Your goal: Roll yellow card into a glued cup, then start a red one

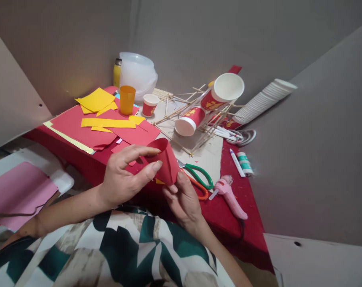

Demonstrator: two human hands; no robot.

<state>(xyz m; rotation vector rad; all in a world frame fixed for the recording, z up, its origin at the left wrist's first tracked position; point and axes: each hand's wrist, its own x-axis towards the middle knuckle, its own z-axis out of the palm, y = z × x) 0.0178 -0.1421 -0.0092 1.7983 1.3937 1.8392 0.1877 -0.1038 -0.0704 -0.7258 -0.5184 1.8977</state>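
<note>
Between my two hands is a piece of red paper (pixel 168 161) curled into an open tube, its wider mouth tilted up. My left hand (pixel 125 173) pinches the rim, with a fingertip inside and the thumb on the outer side. Lower down, my right hand (pixel 185 199) grips the tube's bottom end; part of those fingers is hidden behind the paper. Just right of the tube lie scissors (pixel 203 175) with green and orange handles. A pink hot glue gun (pixel 231 195) rests beyond them on the red cloth (pixel 219 223).
Red sheets (pixel 79 123) and yellow paper pieces (pixel 97 99) cover the table's left side. Behind stand an orange cup (pixel 127 99), a small paper cup (pixel 150 105) and a plastic tub (pixel 138 73). A stick frame (pixel 171 115) holds paper cups (pixel 191 119). Stacked cups (pixel 263 101) lean right.
</note>
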